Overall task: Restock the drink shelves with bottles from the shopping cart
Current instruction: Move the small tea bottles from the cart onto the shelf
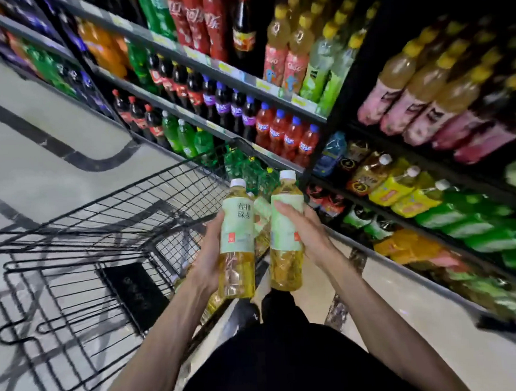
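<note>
In the head view, your left grip (209, 250) is clamped on the left bottle (236, 243). The palm lies behind the bottle and the thumb comes along its left edge. Your right grip (308, 231) is clamped on the right bottle (285, 238). Its fingers curl round from the right side, and one fingertip (281, 207) rests on the front of the label.

Both bottles stand upright in your grips. Each has a white cap, a pale green label and yellow drink below the label. They are just beside each other, in front of your body.

In the gap between them a third bottle (262, 216) of the same kind shows, a little behind. It is mostly hidden, and I cannot tell which grip carries it.

The shopping cart (104, 231) of black wire is at your left, and the bottles are above its near right corner. The shelves (239, 75) run along your right side, full of drinks: red bottles with blue caps (289, 134) on a lower row, and bottles with yellow caps and pink labels (409, 100) further right. The two bottles you hold are near the shelves but do not touch them. The floor (55, 115) is light with dark lines.
</note>
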